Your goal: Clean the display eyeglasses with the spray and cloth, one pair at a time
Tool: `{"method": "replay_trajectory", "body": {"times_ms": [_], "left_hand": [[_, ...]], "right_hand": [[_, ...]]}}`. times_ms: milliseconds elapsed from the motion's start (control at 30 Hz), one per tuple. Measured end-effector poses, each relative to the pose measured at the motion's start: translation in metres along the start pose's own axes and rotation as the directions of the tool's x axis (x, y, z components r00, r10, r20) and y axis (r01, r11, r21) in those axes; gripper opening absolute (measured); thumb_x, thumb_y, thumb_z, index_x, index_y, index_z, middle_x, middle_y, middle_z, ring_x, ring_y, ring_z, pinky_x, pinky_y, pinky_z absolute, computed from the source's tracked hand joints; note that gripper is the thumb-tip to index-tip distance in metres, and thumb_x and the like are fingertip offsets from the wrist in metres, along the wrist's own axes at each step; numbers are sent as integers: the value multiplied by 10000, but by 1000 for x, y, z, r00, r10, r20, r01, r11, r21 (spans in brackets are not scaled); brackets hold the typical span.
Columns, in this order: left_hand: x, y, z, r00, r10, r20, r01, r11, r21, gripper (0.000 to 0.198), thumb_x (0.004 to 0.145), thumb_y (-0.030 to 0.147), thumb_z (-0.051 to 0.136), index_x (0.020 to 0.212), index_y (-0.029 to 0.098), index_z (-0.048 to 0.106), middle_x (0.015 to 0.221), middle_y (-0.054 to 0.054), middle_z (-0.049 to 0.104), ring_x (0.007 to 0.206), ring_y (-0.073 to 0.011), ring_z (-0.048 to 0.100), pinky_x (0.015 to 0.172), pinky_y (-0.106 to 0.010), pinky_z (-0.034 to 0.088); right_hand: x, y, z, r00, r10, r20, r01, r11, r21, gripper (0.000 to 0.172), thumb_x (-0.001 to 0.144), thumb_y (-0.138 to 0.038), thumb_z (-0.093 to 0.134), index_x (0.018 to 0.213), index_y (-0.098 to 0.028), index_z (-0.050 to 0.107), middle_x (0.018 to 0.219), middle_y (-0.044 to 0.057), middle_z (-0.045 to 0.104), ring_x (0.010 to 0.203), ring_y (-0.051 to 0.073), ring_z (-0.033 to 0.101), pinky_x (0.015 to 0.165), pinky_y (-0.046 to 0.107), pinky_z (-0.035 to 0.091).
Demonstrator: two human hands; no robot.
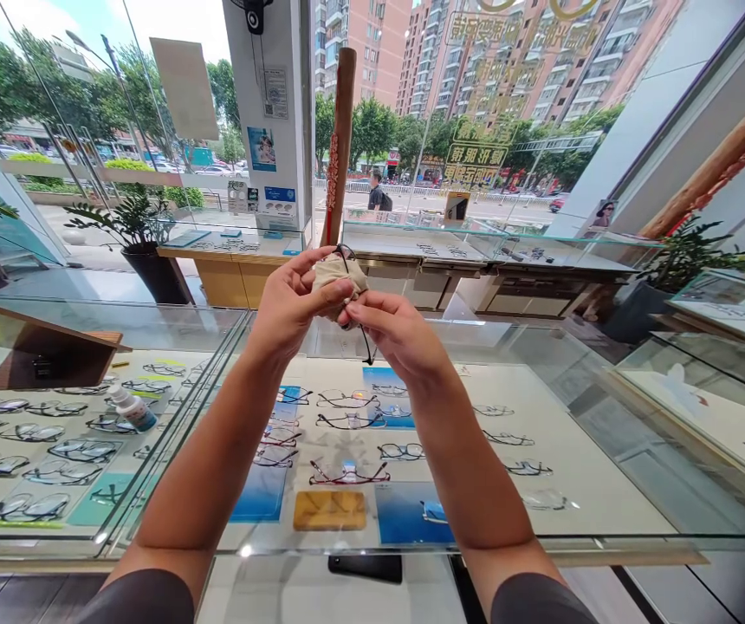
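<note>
Beige cloth [340, 273] hid most of the glasses [346, 251]; one temple hung straight down. My left hand [294, 299] and right hand [391, 329], together, clamped both

We observe both hands raised above a glass display case [541, 520]. The left hand [291, 299] and the right hand [391, 329] meet around a beige cloth [340, 276], which is wrapped about a pair of dark-framed glasses [346, 254]; one thin temple arm hangs down below the right hand. Inside the case we note rows of spectacles [346, 423] on a pale surface, with blue cards and a yellow cloth [329, 510]. A small white bottle [132, 407] lies in the adjoining case to the left. A dark phone [365, 568] rests at the near edge.
</note>
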State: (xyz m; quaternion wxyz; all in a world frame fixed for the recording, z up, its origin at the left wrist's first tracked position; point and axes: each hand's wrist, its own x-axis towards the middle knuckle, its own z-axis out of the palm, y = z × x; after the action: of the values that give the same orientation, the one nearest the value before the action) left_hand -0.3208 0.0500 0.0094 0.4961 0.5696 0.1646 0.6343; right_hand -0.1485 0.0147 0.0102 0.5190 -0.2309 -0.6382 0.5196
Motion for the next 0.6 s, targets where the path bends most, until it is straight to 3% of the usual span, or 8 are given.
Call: {"method": "replay_trajectory", "body": {"times_ms": [100, 333, 600], "left_hand": [[-1, 2, 0, 999, 5, -34, -5, 1000, 7, 747, 624, 438, 1091, 1179, 218, 643, 814, 11, 810, 599, -141, 723, 593, -259, 578], [-3, -3, 7, 984, 106, -144, -102, 994, 32, 715, 751, 582, 1015, 1149, 271, 509, 748, 46, 778, 607, -148, 741, 593, -246, 532], [-1, 8, -6, 993, 97, -71, -91, 993, 80, 663, 824, 596, 966, 1217, 280, 534, 694, 63, 686, 589, -143, 695, 573, -256, 488]], "right_hand": [[0, 0, 1, 1000, -7, 31, 8, 1000, -19, 272, 812, -499, 898, 742, -255, 800, 873, 27, 705, 945, 217, 604, 1059, 444, 478], [1, 2, 2, 999, -4, 54, 8, 998, -68, 309, 811, -535, 900, 737, -248, 811, 878, 23, 696, 927, 207, 581, 1054, 430, 451], [2, 0, 0, 999, -48, 21, 49, 998, -34, 240, 847, -454, 830, 727, -255, 772, 838, 10, 682, 900, 199, 576, 992, 398, 453]]}}
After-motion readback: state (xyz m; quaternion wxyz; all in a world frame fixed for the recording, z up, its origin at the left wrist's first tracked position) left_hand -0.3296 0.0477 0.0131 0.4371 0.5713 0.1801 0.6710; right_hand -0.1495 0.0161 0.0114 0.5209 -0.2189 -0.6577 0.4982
